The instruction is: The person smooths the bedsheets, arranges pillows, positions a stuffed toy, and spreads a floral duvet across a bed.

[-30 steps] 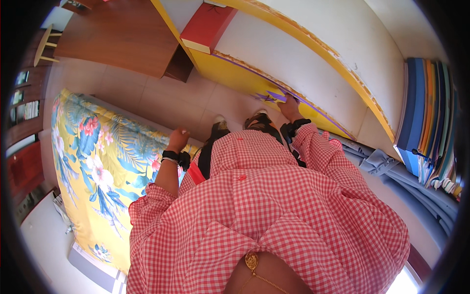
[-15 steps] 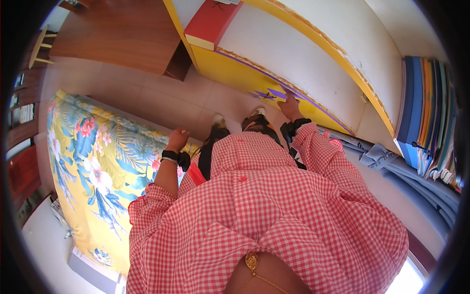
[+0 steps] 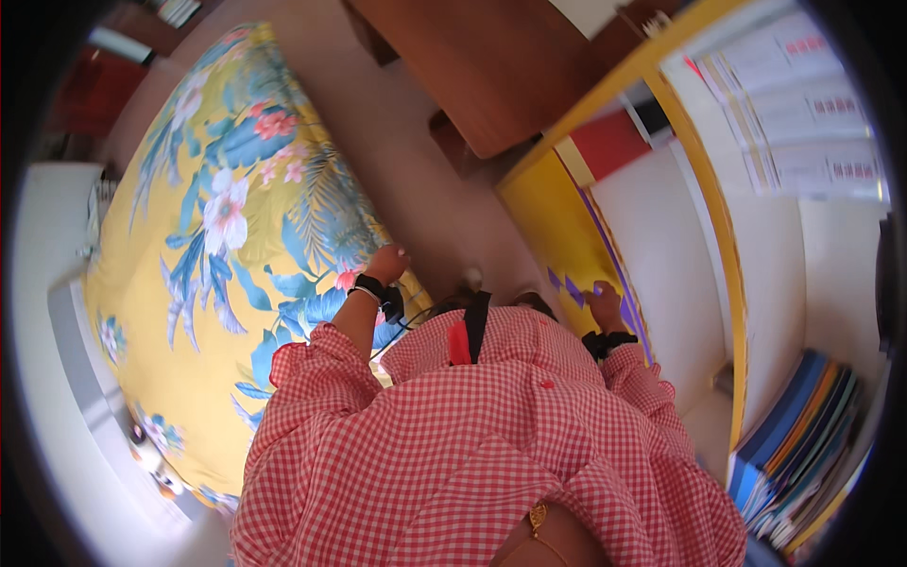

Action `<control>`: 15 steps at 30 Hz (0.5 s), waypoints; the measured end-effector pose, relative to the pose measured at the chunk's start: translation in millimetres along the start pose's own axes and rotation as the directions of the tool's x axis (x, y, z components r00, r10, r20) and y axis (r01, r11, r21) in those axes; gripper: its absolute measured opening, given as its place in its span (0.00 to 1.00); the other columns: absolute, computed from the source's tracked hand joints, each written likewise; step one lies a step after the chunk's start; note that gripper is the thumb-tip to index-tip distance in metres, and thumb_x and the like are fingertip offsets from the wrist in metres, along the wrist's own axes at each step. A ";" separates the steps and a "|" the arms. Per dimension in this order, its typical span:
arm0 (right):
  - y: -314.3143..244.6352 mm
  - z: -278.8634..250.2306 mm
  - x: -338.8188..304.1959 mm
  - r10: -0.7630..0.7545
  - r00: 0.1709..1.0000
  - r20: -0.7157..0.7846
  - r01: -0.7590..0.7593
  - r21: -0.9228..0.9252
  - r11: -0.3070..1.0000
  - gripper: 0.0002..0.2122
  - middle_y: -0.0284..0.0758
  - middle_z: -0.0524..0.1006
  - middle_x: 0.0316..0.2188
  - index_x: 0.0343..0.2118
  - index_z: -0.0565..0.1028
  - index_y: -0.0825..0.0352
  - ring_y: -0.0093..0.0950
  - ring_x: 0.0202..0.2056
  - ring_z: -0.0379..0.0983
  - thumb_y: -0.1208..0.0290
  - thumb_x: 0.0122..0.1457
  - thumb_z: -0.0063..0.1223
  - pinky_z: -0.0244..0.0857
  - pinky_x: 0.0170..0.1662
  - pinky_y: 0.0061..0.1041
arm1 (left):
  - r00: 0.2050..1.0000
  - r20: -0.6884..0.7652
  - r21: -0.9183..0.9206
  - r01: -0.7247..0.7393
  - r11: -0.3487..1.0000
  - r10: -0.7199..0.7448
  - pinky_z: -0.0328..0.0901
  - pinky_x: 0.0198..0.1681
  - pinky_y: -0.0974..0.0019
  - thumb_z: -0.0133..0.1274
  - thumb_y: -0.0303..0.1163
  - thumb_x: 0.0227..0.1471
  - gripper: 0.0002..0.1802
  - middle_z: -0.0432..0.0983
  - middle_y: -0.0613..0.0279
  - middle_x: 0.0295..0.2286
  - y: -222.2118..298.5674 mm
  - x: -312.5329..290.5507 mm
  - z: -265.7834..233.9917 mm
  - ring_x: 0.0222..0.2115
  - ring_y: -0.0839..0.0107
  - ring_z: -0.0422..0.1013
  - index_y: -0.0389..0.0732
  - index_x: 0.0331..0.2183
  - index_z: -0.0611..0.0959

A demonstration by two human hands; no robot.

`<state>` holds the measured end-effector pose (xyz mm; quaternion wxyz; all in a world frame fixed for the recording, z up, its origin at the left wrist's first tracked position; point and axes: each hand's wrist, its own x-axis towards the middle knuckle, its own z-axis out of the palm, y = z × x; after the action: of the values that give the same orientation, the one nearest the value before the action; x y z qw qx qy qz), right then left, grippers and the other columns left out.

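Fingers of your right hand (image 3: 605, 304) lie flat and close together on the yellow shelf front (image 3: 557, 227), their tips touching its purple edge strip (image 3: 605, 248); they pinch nothing. A dark wristband (image 3: 608, 341) sits just behind them. Your left hand (image 3: 387, 263) hangs loosely curled, fingertips turned down toward the floor, gripping nothing, with a black watch (image 3: 373, 288) at its wrist. Just to the left of those fingers spreads the yellow flowered bedcover (image 3: 217, 246). Beyond your right fingers stands the white shelf interior (image 3: 661, 255), and farther right, lower down, a row of blue and orange folders (image 3: 798, 425).
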<state>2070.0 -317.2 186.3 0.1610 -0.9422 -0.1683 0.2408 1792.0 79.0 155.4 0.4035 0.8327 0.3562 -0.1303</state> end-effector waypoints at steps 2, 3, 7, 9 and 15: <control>-38.4 -4.4 14.4 -0.135 0.989 0.060 0.136 -0.013 0.991 0.21 0.48 0.73 0.34 0.38 0.71 0.70 0.40 0.38 0.70 0.62 0.43 0.56 0.63 0.41 0.32 | 0.991 -0.104 -0.049 0.076 0.996 -0.081 0.63 0.39 0.54 0.48 0.40 0.41 0.19 0.72 0.43 0.31 -27.8 -12.3 -1.9 0.35 0.47 0.68 0.35 0.31 0.77; -57.2 -10.5 18.3 -0.188 0.976 0.111 0.190 -0.012 0.982 0.20 0.47 0.73 0.36 0.38 0.71 0.70 0.41 0.40 0.69 0.62 0.43 0.55 0.62 0.43 0.32 | 0.981 -0.152 -0.076 0.113 0.991 -0.123 0.62 0.40 0.55 0.49 0.41 0.40 0.19 0.73 0.43 0.32 -38.0 -16.5 -3.0 0.35 0.48 0.68 0.35 0.32 0.77; -103.0 -5.4 51.0 -0.344 0.854 0.390 0.377 -0.009 0.926 0.18 0.43 0.73 0.35 0.38 0.71 0.69 0.37 0.40 0.69 0.62 0.46 0.54 0.62 0.44 0.28 | 0.948 -0.248 -0.086 0.182 0.980 -0.198 0.63 0.38 0.56 0.51 0.41 0.39 0.19 0.73 0.44 0.29 -53.1 -34.8 -2.3 0.33 0.50 0.69 0.34 0.31 0.77; -128.5 2.4 64.3 -0.358 0.816 0.454 0.394 0.017 0.919 0.19 0.42 0.73 0.35 0.39 0.70 0.69 0.37 0.40 0.69 0.62 0.46 0.54 0.62 0.44 0.27 | 0.935 -0.242 -0.109 0.239 0.965 -0.259 0.63 0.39 0.57 0.50 0.41 0.40 0.20 0.73 0.43 0.31 -50.4 -49.8 -1.7 0.36 0.50 0.69 0.34 0.32 0.77; -249.5 -2.1 80.2 -0.387 0.616 0.686 0.396 0.155 0.905 0.20 0.40 0.70 0.41 0.43 0.67 0.71 0.31 0.41 0.67 0.65 0.50 0.52 0.63 0.42 0.26 | 0.825 -0.342 -0.332 0.342 0.879 -0.450 0.64 0.40 0.60 0.52 0.40 0.39 0.20 0.74 0.46 0.31 -68.7 -86.6 19.7 0.35 0.52 0.69 0.36 0.33 0.77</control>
<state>2077.6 -63.6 251.9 0.1277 -0.7197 -0.4192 0.5385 1683.7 50.6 146.8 0.3877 0.6888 0.6125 0.0125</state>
